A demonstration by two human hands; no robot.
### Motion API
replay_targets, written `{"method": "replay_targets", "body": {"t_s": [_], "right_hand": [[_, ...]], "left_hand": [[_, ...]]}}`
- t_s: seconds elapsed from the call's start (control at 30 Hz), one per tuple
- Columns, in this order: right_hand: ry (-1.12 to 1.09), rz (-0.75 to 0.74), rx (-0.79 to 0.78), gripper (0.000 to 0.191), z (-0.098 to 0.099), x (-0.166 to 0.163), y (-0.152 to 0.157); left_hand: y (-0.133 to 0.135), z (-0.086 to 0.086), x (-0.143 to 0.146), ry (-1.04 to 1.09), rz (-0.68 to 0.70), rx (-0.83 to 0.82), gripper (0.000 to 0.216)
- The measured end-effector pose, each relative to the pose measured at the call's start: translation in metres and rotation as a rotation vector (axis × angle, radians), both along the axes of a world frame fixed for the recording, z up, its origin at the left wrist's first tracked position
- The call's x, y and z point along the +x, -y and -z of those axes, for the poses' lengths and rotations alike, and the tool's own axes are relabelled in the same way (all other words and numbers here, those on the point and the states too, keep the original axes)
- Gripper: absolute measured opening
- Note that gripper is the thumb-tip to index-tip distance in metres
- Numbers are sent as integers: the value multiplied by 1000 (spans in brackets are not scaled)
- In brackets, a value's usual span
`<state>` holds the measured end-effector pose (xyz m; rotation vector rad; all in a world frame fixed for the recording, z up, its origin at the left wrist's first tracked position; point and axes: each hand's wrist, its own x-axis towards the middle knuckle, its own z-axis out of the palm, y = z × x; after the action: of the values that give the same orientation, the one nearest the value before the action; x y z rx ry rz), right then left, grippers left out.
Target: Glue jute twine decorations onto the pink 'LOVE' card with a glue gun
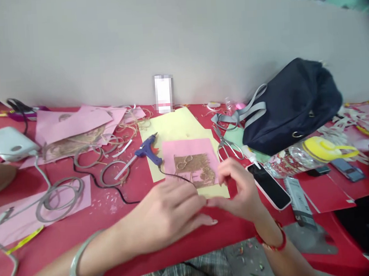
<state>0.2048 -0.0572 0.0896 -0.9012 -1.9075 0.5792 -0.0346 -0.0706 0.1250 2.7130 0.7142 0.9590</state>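
Note:
My left hand (172,211) is over the near edge of the pink card, palm down. Its fingers are bent, the thumb stands apart from them, and no held thing shows. My right hand (239,188) is half curled at the card's near right corner, thumb and forefinger apart. The right thumb's tip meets the left fingertips. Beyond them, a pink card (188,146) carries a brown burlap-like piece (186,165) with a small twine loop (185,162). It lies on yellow paper (168,124). A purple glue gun (149,150) rests left of the card, its cord passing behind my left hand.
Scissors (227,143), a white glue bottle (251,155), a phone (270,185), a yellow-lidded bottle (286,161) and a dark bag (291,106) lie right. Left are coiled cable (60,197), pink papers (74,124) and a white device (11,142). A grey partition (104,47) stands behind.

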Motion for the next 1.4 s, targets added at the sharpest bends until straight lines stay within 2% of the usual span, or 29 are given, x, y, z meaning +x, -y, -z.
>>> {"method": "replay_targets", "body": {"t_s": [0.1,0.27,0.47,0.67,0.83,0.93,1.07,1.27,1.4], "right_hand": [[24,-25,-77,44,1,4,31],[45,-23,-229,41,5,11,59],[-116,27,-353,46,11,2,61],[-302,33,-465,51,22,-14,58],[-446,74,-611,54,32,-35,58],[-509,11,-718,58,41,-44,53],[-627,-81,-895,62,50,-52,45],[-625,-32,-810,65,45,-61,22],[-716,0,-808,67,36,-62,9]], "left_hand": [[23,3,10,-19,34,50,21],[37,7,16,-75,65,30,29],[50,13,25,48,-46,-55,30],[49,38,37,282,-115,-148,31],[41,55,54,469,-236,-337,35],[32,54,54,496,-251,-438,39],[17,49,40,518,-224,-618,46],[-10,34,31,655,-273,-802,43],[-24,22,42,743,-185,-1023,44]]}}
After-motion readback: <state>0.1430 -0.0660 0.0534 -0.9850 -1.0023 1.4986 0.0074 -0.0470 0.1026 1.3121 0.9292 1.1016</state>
